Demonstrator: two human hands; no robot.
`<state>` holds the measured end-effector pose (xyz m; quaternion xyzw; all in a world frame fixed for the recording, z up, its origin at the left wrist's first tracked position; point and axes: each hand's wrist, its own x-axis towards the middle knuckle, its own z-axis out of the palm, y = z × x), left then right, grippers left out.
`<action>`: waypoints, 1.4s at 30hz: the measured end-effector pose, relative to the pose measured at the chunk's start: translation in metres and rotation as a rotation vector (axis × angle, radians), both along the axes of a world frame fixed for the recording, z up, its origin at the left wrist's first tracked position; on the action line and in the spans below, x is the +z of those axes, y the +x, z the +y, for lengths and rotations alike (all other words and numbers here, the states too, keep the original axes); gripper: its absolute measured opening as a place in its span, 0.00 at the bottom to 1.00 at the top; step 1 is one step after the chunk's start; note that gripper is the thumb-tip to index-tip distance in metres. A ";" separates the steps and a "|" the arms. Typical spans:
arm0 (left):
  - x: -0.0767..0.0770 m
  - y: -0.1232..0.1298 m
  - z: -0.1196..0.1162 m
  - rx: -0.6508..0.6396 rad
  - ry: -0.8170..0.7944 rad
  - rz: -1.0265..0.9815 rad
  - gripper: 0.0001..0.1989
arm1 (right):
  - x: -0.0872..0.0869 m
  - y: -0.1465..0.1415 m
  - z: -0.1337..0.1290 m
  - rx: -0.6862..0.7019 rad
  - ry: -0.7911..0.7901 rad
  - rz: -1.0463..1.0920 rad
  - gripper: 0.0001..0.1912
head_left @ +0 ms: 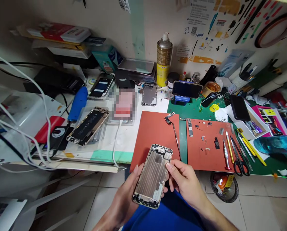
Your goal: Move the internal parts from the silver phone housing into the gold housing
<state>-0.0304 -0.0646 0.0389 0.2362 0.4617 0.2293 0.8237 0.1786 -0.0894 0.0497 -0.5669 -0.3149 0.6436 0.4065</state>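
An opened phone housing (149, 178), its metal inside facing up, is held tilted over my lap at the bench edge. My left hand (126, 186) is closed around its left side and underside. At the right edge, my right hand (183, 176) grips it with the thumb near the round cut-out; some of the fingers are hidden beneath. Just beyond lies a red-brown mat (155, 128) with a small flex-cable part (169, 118) and a thin metal tool (176, 141). On the second mat (198, 160) sit a narrow circuit board (189, 127) and several tiny parts.
Scissors (239, 157), a screwdriver (226, 154) and yellow-handled tools (253, 147) lie at the right. Another opened phone (88, 125) rests on the left beside white cables (44, 106). A spray can (164, 59) stands at the back. A bin (226, 195) is below the bench.
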 end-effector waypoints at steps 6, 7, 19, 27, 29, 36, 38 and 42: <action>0.012 0.027 0.019 0.196 -0.112 -0.152 0.30 | 0.005 0.017 0.007 -0.082 0.171 -0.486 0.23; 0.014 0.028 0.024 0.239 -0.103 -0.153 0.29 | 0.007 0.022 0.012 -0.089 0.215 -0.604 0.21; 0.011 0.022 0.045 0.346 0.021 -0.158 0.37 | -0.008 0.040 0.136 0.077 0.379 -1.389 0.13; 0.001 -0.004 0.037 0.123 0.247 0.066 0.47 | -0.015 0.045 0.126 0.012 0.661 -1.492 0.14; 0.002 -0.007 0.043 0.145 0.384 0.197 0.37 | -0.009 0.046 0.104 -0.040 0.784 -1.481 0.13; -0.005 -0.005 0.052 0.351 0.483 0.238 0.26 | 0.010 0.039 0.017 -0.097 1.218 -1.459 0.13; -0.009 0.003 0.049 0.398 0.486 0.206 0.21 | 0.011 0.034 0.001 -0.057 1.267 -1.405 0.15; -0.016 0.024 0.038 0.400 0.426 0.128 0.18 | 0.007 0.019 -0.014 -0.019 1.342 -1.305 0.14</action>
